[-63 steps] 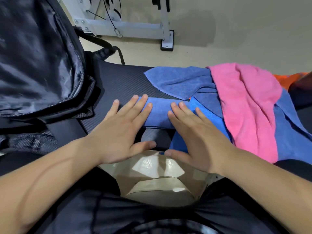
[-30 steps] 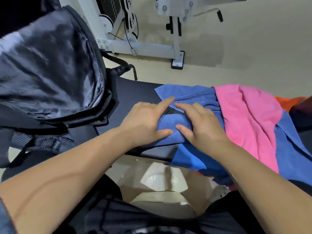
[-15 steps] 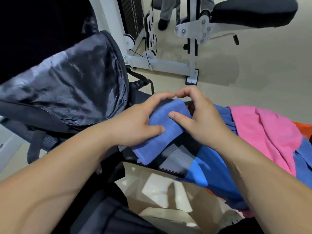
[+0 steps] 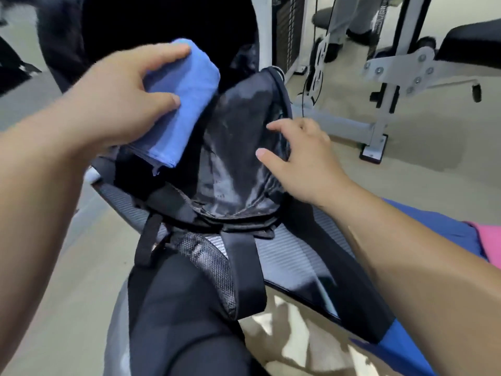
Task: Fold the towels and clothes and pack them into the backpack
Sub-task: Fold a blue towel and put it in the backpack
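My left hand (image 4: pixel 119 96) grips a folded blue towel (image 4: pixel 184 104) and holds it in the air at the upper left, above the open mouth of the black backpack (image 4: pixel 235 158). The backpack lies on a dark ribbed bench (image 4: pixel 292 256) with its shiny grey lining showing and its straps (image 4: pixel 244 267) hanging toward me. My right hand (image 4: pixel 303 158) touches the backpack's right rim with its fingers spread. At the right edge a blue cloth (image 4: pixel 444 229) and a pink cloth (image 4: pixel 488 240) lie on the bench, mostly cut off by the frame.
A white gym machine frame (image 4: pixel 379 123) stands on the beige floor behind the bench, with a black padded seat (image 4: pixel 471 42) at the upper right. A person's legs and shoes (image 4: pixel 349 25) show at the top. My dark-clothed knee (image 4: pixel 176 308) is below the backpack.
Both hands lifted the folded blue towel off the bench. My left hand now carries it alone to the left over the backpack, while my right hand let go and moved to the backpack's rim.
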### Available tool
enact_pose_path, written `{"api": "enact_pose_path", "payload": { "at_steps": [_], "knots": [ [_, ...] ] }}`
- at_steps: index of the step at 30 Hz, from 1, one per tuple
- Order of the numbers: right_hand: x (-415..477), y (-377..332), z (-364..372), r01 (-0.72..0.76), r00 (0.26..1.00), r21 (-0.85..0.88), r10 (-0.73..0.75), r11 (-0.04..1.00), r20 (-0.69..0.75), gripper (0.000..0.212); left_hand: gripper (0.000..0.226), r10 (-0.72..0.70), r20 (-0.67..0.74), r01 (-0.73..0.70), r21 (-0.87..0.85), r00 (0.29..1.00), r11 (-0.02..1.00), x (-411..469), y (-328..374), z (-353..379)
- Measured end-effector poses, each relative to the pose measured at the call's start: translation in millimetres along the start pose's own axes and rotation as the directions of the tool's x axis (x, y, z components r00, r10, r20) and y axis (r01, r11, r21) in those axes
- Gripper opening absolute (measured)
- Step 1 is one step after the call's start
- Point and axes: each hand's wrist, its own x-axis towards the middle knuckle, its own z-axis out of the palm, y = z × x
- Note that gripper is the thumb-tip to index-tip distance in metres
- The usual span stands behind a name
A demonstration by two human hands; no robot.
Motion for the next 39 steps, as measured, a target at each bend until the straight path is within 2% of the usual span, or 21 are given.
{"api": "enact_pose_path", "payload": {
  "at_steps": [4, 6, 8, 11, 15, 20, 25, 29, 32, 39],
  "knots": [
    [16, -20, 24, 0.07, 0.997, -0.115, -0.071, 0.991, -0.009, 0.068, 0.056, -0.134, 0.091, 0.143, -0.093, 0.987, 0.985, 4, -20, 11],
    [28, -28, 27, 0.14, 0.983, -0.258, -0.166, 0.956, -0.082, 0.072, 0.051, -0.134, 0.134, 0.154, -0.152, 0.982, 0.976, 4, -21, 11],
    [43, -33, 26, 0.224, 0.957, -0.328, -0.271, 0.918, -0.104, 0.073, 0.049, -0.12, 0.157, 0.149, -0.186, 0.98, 0.971, 3, -21, 10],
    [60, -34, 23, 0.331, 0.931, -0.301, -0.361, 0.894, -0.049, 0.056, 0.051, -0.112, 0.166, 0.15, -0.234, 0.98, 0.961, 2, -22, 11],
    [59, -31, 18, 0.406, 0.894, -0.257, -0.44, 0.877, -0.09, 0.023, 0.057, -0.102, 0.238, 0.171, -0.289, 0.966, 0.942, 1, -17, 9],
    [37, -20, 8, 0.446, 0.879, -0.216, -0.471, 0.869, -0.079, 0.013, 0.056, -0.031, 0.188, 0.067, -0.192, 0.982, 0.979, 14, 0, 4],
    [7, -3, -12, 0.472, 0.871, -0.175, -0.488, 0.864, -0.062, 0.013, 0.062, 0.073, 0.265, -0.077, 0.005, 0.962, 0.997, 29, 22, 3],
    [-23, 19, -42, 0.474, 0.872, -0.138, -0.485, 0.87, -0.059, 0.016, 0.067, 0.146, 0.327, -0.211, 0.173, 0.934, 0.962, 41, 26, 15],
    [-50, 43, -64, 0.459, 0.884, -0.13, -0.466, 0.879, -0.025, 0.018, 0.068, 0.151, 0.389, -0.242, 0.197, 0.909, 0.95, 45, 21, 26],
    [-100, 70, -83, 0.445, 0.893, -0.121, -0.45, 0.887, -0.012, 0.015, 0.067, 0.169, 0.374, -0.243, 0.16, 0.912, 0.957, 40, 32, 49]
  ]
}}
